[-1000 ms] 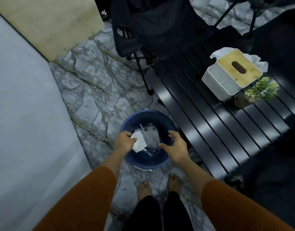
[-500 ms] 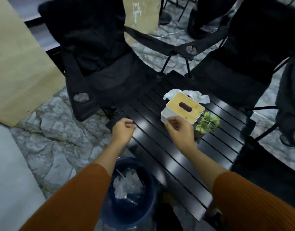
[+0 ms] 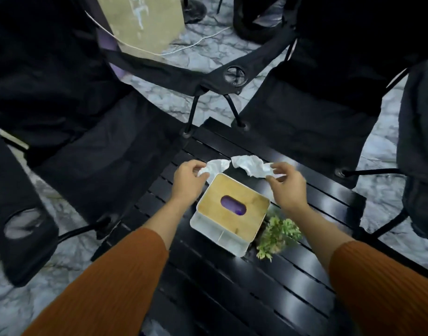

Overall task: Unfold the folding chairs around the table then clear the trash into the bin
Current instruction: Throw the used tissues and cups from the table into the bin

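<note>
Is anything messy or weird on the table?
Yes. Two crumpled white tissues are loose behind the tissue box, not inside it. The left hand pinches the left tissue; the right hand pinches the right tissue. Nothing looks spilled.

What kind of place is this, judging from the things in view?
Probably a camping-style sitting area, perhaps indoors: black folding chairs with cup holders stand around a slatted table on a marble-patterned floor.

I see a casual indoor sitting area: black folding camp chairs (image 3: 87, 154) ringing a slatted table (image 3: 232, 299), over marble-patterned floor (image 3: 203, 57).
</note>
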The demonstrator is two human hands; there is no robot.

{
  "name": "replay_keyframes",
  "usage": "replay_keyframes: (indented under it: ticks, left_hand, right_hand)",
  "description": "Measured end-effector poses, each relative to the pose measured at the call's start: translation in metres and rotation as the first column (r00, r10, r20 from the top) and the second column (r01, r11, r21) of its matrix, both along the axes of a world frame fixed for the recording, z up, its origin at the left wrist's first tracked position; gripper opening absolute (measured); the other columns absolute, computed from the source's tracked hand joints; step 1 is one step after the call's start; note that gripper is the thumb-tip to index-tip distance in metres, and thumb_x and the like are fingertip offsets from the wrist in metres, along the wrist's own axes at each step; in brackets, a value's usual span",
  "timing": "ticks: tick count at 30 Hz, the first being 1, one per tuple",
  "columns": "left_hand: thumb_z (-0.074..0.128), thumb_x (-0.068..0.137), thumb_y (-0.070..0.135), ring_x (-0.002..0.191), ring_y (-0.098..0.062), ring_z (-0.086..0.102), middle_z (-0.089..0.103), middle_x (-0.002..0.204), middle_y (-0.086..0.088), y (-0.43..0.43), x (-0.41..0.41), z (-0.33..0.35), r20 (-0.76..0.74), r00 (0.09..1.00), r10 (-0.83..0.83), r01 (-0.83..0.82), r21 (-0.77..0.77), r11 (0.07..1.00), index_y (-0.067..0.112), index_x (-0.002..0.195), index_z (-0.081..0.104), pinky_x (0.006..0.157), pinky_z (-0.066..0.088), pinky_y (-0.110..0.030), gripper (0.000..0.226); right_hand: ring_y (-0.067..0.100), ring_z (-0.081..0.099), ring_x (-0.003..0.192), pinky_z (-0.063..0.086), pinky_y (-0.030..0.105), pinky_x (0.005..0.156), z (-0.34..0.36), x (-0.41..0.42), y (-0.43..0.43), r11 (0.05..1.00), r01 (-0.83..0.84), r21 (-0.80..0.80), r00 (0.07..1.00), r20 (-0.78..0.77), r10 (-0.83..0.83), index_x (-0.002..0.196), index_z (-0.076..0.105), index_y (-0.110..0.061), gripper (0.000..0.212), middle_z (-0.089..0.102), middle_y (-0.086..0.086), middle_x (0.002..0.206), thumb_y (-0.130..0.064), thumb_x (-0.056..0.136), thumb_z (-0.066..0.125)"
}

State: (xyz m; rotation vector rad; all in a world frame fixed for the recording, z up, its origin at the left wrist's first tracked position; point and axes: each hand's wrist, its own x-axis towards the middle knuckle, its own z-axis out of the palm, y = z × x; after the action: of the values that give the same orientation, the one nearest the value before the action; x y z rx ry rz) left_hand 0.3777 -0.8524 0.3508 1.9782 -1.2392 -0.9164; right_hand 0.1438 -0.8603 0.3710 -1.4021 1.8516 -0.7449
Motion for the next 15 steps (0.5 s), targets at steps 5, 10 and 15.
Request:
replay_keyframes:
  ticks: [5,10,15]
  left_hand:
    - [0.073,0.077,0.006,0.087,-0.016,0.056,0.057,0.100,-0.001,-0.051,-0.003,-0.038,0.054,0.997,-0.054,0.050,0.068,0.996,0.018,0.107,0.070,0.090,0.050,-0.031,0.032]
    - [0.084,0.068,0.012,0.082,-0.007,0.053,0.056,0.110,0.001,-0.071,0.001,-0.067,0.065,0.975,-0.212,0.201,0.143,0.969,0.022,0.115,0.069,0.081,0.042,-0.020,0.050]
    - [0.079,0.070,0.004,0.070,-0.014,0.055,0.062,0.081,-0.002,-0.066,-0.001,-0.075,0.101,0.977,-0.190,0.179,0.105,0.978,0.008,0.086,0.077,0.074,0.049,-0.034,0.017]
  right_hand:
    - [0.023,0.062,0.085,0.046,0.030,0.075,-0.049,0.010,-0.044,0.997,-0.028,0.073,1.000,0.016,0.027,0.112,0.063,-0.021,0.026,0.058,0.004,0.118,-0.012,0.088,0.061]
    - [0.024,0.058,0.100,0.046,0.031,0.078,-0.080,0.019,-0.075,0.984,-0.081,0.158,0.991,-0.093,0.096,0.122,0.061,-0.023,0.040,0.049,0.004,0.126,-0.010,0.085,0.064]
    - [0.031,0.062,0.102,0.052,0.034,0.084,-0.098,0.018,-0.082,0.957,-0.079,0.279,0.966,-0.217,0.143,0.106,0.070,-0.011,0.030,0.057,0.012,0.122,0.003,0.081,0.063]
